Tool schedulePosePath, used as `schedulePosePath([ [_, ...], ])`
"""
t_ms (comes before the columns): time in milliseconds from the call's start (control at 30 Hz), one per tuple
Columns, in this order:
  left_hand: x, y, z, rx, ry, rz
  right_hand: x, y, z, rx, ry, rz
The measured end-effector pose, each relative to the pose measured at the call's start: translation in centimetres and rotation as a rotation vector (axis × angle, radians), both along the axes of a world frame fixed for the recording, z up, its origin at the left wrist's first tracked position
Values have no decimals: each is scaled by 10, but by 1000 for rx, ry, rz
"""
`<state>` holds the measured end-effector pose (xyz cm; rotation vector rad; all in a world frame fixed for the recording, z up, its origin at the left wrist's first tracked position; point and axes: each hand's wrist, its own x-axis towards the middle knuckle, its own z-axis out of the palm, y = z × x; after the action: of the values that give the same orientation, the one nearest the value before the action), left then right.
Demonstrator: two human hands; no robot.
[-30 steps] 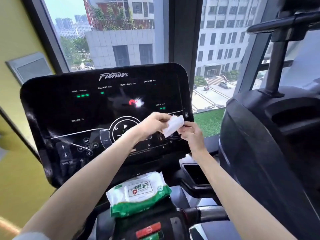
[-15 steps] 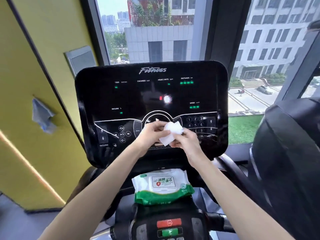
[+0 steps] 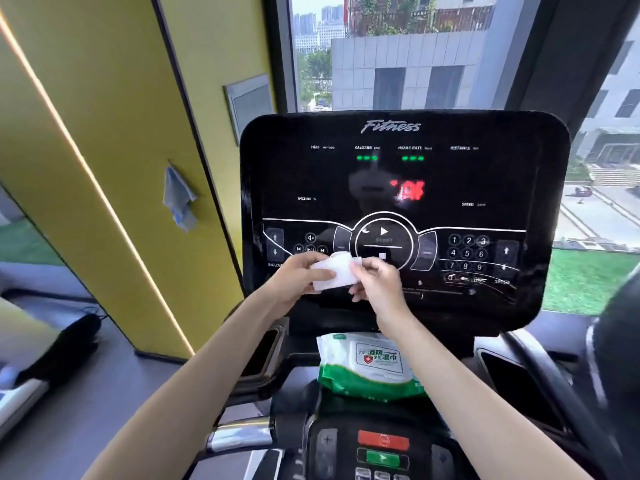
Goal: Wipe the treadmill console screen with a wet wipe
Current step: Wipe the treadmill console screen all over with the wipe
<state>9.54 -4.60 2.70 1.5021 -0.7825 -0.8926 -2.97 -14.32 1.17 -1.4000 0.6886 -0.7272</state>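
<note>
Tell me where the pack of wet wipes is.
In the head view, the wet wipe pack lies on the ledge just below the console screen, under the right hand.

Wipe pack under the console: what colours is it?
The wipe pack is white on top with a green lower edge and a label bearing a red emblem; seen in the head view.

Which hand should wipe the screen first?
Probably the left hand: it holds more of the wet wipe, while the right hand only pinches its edge before the console screen.
</note>
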Motion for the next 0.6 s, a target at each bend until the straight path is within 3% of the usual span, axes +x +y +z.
schedulePosePath([
  [133,-5,5,-10,-19,184,90,11,8,3,144,-69,95],
  [233,-6,11,-13,-72,293,207,17,14,-1,28,-29,115],
  [333,3,17,-8,-22,217,243,23,14,-9,-113,26,109],
  [400,12,20,3,-26,42,402,28,13,-16,-348,89,18],
  [500,31,18,24,-77,-438,823,28,14,-25,-917,206,-130],
  [600,55,7,26,-93,-936,899,29,15,-38,-1367,342,-103],
])
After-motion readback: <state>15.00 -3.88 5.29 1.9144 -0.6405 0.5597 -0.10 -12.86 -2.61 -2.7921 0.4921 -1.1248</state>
